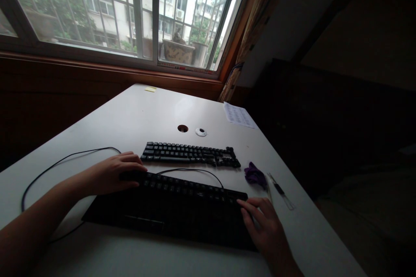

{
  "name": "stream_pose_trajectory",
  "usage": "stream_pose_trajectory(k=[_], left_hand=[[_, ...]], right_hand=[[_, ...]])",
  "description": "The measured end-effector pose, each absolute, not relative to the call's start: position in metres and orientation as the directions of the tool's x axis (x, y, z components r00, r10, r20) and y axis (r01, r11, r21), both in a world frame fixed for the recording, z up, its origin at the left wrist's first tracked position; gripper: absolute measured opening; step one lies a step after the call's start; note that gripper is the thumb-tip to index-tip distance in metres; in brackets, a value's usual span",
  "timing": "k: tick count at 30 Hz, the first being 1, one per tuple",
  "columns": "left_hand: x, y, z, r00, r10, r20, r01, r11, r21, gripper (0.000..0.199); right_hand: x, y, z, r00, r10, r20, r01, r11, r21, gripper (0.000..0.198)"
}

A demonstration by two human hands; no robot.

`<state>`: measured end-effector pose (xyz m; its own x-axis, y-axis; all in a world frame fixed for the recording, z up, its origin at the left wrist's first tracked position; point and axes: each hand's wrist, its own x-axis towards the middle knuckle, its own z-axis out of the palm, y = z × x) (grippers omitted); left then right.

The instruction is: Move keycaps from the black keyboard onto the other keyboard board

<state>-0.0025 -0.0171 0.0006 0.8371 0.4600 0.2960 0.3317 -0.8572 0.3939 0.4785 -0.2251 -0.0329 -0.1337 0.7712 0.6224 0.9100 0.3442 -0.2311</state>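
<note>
A black keyboard [182, 220] lies near the front of the white table. Keycaps show along its back rows; its front part is too dark to make out in detail. My left hand [110, 173] grips the keyboard's back left corner, fingers over the far edge and thumb on the near side. At the right end of the keyboard, the fingertips of my right hand [264, 223] come together low over the keys; anything between them is too small to see. Behind the keyboard, loose black keycaps [182, 153] are laid out in keyboard-like rows, with gaps at the right.
A black cable [65, 156] loops left of the keyboard and behind it. To the right lie a purple cloth [255, 175] and a wire tool with a dark handle [279, 188]. Farther back are a cable hole [182, 128], its white cover [200, 132] and a printed sheet [239, 115].
</note>
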Motion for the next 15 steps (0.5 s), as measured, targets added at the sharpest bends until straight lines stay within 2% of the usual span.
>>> stream_pose_trajectory(k=[8, 15], left_hand=[[-0.0030, -0.0171, -0.0002, 0.841, 0.468, 0.270, 0.345, -0.850, 0.398, 0.032], [-0.0029, -0.0169, -0.0002, 0.836, 0.468, 0.286, 0.341, -0.852, 0.397, 0.031]], right_hand=[[0.4750, -0.2265, -0.0334, -0.162, 0.770, 0.617, 0.909, 0.359, -0.209, 0.032], [0.4720, -0.2236, -0.0297, -0.171, 0.783, 0.598, 0.893, 0.380, -0.242, 0.024]])
